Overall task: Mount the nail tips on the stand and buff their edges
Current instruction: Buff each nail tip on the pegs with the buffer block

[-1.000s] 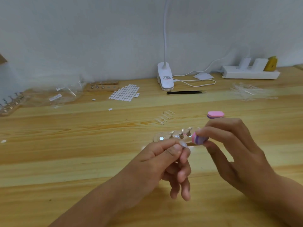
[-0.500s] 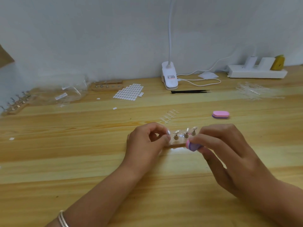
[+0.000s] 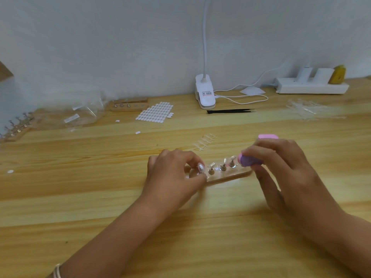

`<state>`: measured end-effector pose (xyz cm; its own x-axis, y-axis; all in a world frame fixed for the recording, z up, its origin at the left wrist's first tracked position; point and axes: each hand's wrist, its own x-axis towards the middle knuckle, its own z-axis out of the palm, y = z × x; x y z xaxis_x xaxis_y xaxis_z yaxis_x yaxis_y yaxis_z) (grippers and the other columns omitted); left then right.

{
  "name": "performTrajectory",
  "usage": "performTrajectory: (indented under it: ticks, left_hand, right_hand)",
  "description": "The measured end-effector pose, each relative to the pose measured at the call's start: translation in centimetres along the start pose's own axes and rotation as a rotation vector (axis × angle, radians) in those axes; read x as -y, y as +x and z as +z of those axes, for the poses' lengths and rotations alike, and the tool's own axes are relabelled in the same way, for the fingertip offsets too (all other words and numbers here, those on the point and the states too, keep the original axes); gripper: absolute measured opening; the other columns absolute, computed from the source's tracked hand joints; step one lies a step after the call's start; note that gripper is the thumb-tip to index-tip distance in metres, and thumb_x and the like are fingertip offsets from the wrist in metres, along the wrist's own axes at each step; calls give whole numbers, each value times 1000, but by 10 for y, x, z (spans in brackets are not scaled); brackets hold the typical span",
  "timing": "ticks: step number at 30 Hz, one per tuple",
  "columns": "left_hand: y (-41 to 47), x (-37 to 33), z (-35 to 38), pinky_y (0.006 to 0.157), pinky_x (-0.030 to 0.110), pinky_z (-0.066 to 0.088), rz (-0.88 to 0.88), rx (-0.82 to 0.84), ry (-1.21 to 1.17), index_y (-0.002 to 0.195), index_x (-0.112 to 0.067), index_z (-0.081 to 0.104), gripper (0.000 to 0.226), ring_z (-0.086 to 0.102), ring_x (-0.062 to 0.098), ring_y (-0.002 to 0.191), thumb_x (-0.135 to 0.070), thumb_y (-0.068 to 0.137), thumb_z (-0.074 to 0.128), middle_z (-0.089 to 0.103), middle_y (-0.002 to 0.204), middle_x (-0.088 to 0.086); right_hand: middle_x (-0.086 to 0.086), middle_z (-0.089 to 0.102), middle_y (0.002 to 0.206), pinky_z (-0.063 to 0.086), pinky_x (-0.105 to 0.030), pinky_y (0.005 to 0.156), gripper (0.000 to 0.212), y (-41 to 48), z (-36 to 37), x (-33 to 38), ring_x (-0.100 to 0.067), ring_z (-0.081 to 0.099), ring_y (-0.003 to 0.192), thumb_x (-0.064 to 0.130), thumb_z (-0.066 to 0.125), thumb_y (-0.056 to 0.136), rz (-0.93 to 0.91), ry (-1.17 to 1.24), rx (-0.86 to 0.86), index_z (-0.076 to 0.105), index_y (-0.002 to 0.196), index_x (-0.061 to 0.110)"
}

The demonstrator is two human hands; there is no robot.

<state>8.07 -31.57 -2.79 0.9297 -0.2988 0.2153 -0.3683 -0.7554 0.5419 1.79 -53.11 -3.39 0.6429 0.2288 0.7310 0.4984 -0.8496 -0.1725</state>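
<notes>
Pressing the nail tip [image 3: 200,168] down at the left end of the wooden stand [image 3: 230,176], my left hand [image 3: 172,177] pinches it; I think it should sit straight and snug first. My right hand [image 3: 285,173] grips the soft-looking purple buffer block [image 3: 250,161] by the stand's right end. The tips are small, shiny and curved, so gentle rubs seem best.
</notes>
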Motion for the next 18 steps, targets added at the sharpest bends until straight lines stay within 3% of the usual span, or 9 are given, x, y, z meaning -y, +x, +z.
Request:
performTrajectory:
  ticks: [3,5,8,11,15,18]
  left_hand:
    - [0,-1,-1,84,11,15,29,-10,22,79,-42,63,8,44,-4,93,-46,74,68,59,85,-25]
    - [0,-4,2,92,18,14,88,-47,15,82,-44,66,9,43,-4,99,-47,74,68,58,94,-25]
    - [-3,-8,5,105,29,16,183,-121,-4,82,-34,73,8,51,5,105,-37,75,76,64,100,-18]
    - [-4,-12,7,110,46,26,355,-230,188,75,-25,74,3,62,16,101,-25,77,75,69,99,-9]
    - [-11,-20,4,106,45,37,514,-384,184,72,-17,71,9,69,15,89,-12,75,78,73,89,-6]
    - [-22,-33,-4,74,19,47,357,-324,-147,83,-22,66,14,65,7,74,-16,75,75,69,76,-14]
  right_hand:
    - [-12,66,102,43,-31,91,24,0,4,-4,-36,60,95,-5,59,84,36,-39,30,69,105,-1]
    - [-11,67,101,42,-36,90,24,0,7,-5,-39,62,90,-7,60,82,38,-51,66,68,104,-1]
    - [-9,68,100,41,-34,90,32,-2,9,-6,-37,62,91,-19,68,78,58,-55,117,67,104,-1]
    - [-9,68,99,40,-31,91,38,-2,9,-6,-34,59,92,-21,73,72,66,-61,124,67,103,-1]
    - [-2,66,99,38,-22,92,20,-1,5,-5,-26,56,97,-3,60,87,63,-18,51,65,106,2]
    - [11,56,105,33,-12,97,22,0,1,-1,-15,51,95,9,54,92,66,23,-26,63,111,3]
